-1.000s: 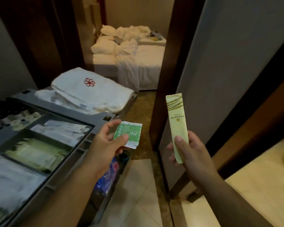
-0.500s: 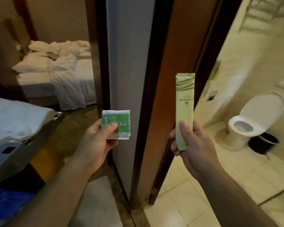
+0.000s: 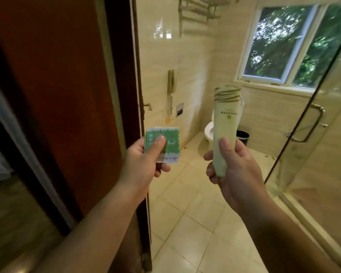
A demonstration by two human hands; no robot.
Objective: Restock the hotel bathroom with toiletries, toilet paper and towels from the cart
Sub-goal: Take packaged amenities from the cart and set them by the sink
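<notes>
— While the left hand [image 3: 144,164] pinches the green sachets [image 3: 171,142] under its thumb, near the door [image 3: 57,95], what might fail?
— They could slide apart and drop; the right hand [image 3: 236,168] grips the tall pale packet [image 3: 224,119] low, so it may tip.

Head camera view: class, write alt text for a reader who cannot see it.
A person's left hand holds small green packets and the right hand grips a long pale packet upright, at the doorway of a tiled bathroom. Ahead are a toilet, a black bin, a window and a glass shower door; a brown wooden door stands open on the left.
</notes>
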